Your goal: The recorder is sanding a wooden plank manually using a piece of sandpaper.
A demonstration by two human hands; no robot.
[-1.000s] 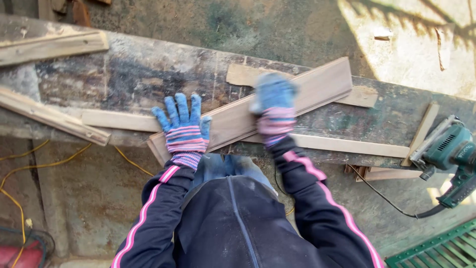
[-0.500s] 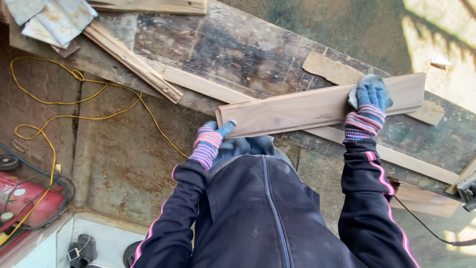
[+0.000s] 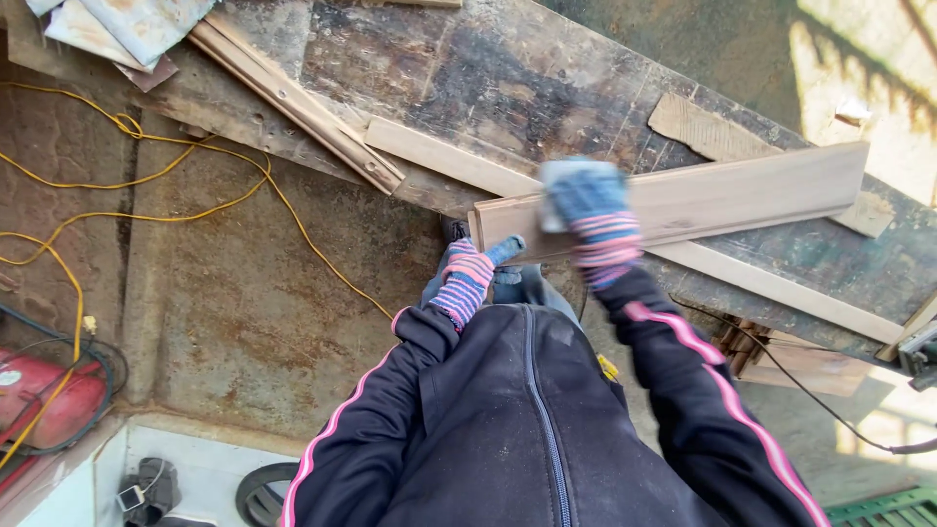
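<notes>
A long pale wooden board (image 3: 722, 195) lies across a worn, dark workbench (image 3: 508, 78). My left hand (image 3: 473, 270), in a blue glove with pink stripes, grips the board's near left end from underneath, thumb on its edge. My right hand (image 3: 590, 210), gloved the same, presses a small pale sanding pad on the board's top face near that left end; it is blurred by motion. My dark jacket with pink sleeve stripes fills the lower middle.
Wood strips (image 3: 293, 98) and a thin offcut (image 3: 712, 132) lie on the bench, metal sheets (image 3: 117, 24) at top left. A yellow cable (image 3: 176, 210) trails over the concrete floor to a red compressor (image 3: 44, 400). A power tool (image 3: 922, 356) sits at the right edge.
My right hand has slid along the board from its far right end to near the left end. My left hand keeps its grip on the left end.
</notes>
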